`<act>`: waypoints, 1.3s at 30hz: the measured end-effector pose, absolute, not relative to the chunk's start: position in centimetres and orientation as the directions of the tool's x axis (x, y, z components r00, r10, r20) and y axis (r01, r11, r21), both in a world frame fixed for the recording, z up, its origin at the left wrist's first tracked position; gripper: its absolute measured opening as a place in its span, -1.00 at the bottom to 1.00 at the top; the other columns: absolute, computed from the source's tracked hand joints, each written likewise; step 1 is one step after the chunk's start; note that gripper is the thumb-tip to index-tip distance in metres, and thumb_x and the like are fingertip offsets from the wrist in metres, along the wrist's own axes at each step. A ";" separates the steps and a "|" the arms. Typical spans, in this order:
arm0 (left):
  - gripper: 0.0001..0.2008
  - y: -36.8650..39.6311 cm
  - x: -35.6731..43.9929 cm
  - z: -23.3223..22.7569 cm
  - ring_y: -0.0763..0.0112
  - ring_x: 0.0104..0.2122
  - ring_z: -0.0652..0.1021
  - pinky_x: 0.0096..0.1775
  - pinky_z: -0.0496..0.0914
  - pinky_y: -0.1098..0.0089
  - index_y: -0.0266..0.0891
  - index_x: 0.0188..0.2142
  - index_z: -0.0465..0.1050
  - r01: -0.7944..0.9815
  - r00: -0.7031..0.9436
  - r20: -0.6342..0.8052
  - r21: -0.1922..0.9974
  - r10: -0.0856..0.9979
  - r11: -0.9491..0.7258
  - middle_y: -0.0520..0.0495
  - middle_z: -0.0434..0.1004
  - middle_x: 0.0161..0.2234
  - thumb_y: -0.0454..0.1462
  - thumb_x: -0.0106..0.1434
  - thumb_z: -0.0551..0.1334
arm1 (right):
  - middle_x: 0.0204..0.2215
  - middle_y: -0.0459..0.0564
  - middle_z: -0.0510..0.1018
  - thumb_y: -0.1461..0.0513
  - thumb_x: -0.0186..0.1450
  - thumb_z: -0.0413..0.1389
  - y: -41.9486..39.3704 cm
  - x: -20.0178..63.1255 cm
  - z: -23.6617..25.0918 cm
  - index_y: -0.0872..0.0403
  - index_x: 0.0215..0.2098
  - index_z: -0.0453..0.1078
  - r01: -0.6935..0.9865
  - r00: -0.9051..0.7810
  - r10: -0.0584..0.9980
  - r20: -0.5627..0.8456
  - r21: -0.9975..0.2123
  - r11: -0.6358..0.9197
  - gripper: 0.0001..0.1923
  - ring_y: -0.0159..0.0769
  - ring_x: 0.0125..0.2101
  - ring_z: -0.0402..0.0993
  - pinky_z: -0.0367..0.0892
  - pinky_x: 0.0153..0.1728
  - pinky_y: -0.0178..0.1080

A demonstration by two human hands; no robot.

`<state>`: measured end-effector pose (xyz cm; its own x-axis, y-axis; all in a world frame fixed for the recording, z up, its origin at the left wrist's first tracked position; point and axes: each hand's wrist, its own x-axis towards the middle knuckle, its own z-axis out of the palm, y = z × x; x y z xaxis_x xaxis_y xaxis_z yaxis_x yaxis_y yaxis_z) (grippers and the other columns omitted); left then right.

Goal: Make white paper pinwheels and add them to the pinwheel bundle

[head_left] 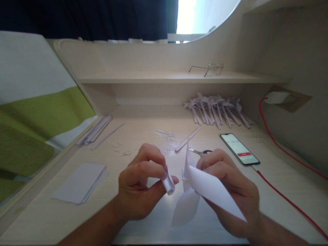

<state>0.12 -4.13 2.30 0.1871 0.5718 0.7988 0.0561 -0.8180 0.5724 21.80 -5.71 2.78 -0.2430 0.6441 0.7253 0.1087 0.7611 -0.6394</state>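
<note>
Desk (pixel 143 136): white, pointed, folded paper (pixel 212 193).

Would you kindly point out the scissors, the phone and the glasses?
scissors (pixel 203 152): head view, on the handle loop.
phone (pixel 239 149): head view, middle of the lit screen.
glasses (pixel 214 69): head view, on a lens, up on the shelf.
</note>
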 end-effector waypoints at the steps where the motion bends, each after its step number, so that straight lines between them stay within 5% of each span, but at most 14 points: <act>1: -0.77 -4.2 0.1 2.4 0.36 -0.35 0.48 -0.27 0.45 0.23 -0.15 -0.30 0.49 0.068 0.190 0.805 0.560 0.562 -0.826 0.01 0.48 -0.38 -0.46 0.19 0.44 | -0.34 -0.01 0.42 0.51 0.21 0.20 -5.7 21.8 2.7 0.12 -0.27 0.50 0.108 -0.243 0.642 0.727 -0.638 0.763 -0.78 -0.26 -0.32 0.42 0.36 -0.38 -0.20; 8: -0.80 -4.2 0.2 2.8 0.37 -0.34 0.51 -0.26 0.47 0.21 -0.23 -0.29 0.49 0.086 0.198 0.863 0.457 0.465 -0.885 -0.02 0.54 -0.37 -0.47 0.20 0.44 | -0.32 -0.01 0.42 0.50 0.22 0.20 -5.8 21.9 2.6 0.12 -0.28 0.49 0.087 -0.254 0.651 0.716 -0.653 0.752 -0.80 -0.27 -0.31 0.41 0.35 -0.36 -0.20; 29: -0.74 -3.8 -0.4 2.4 0.21 -0.17 0.63 -0.12 0.55 0.13 -0.30 -0.08 0.64 0.098 0.301 0.868 0.383 0.394 -0.918 -0.20 0.73 -0.16 -0.47 0.23 0.42 | -0.30 0.00 0.45 0.41 0.27 0.26 -6.0 22.6 2.4 0.11 -0.26 0.48 0.099 -0.205 0.647 0.735 -0.642 0.761 -0.87 -0.24 -0.27 0.44 0.32 -0.30 -0.16; 39: -0.72 -3.7 -0.4 2.3 0.21 -0.12 0.63 -0.09 0.55 0.14 -0.20 0.00 0.61 0.123 0.335 0.861 0.364 0.384 -0.923 -0.16 0.72 -0.09 -0.38 0.30 0.39 | -0.33 -0.02 0.43 0.43 0.28 0.24 -6.0 22.2 2.7 0.11 -0.26 0.49 0.045 -0.223 0.649 0.728 -0.657 0.752 -0.87 -0.26 -0.31 0.43 0.34 -0.33 -0.15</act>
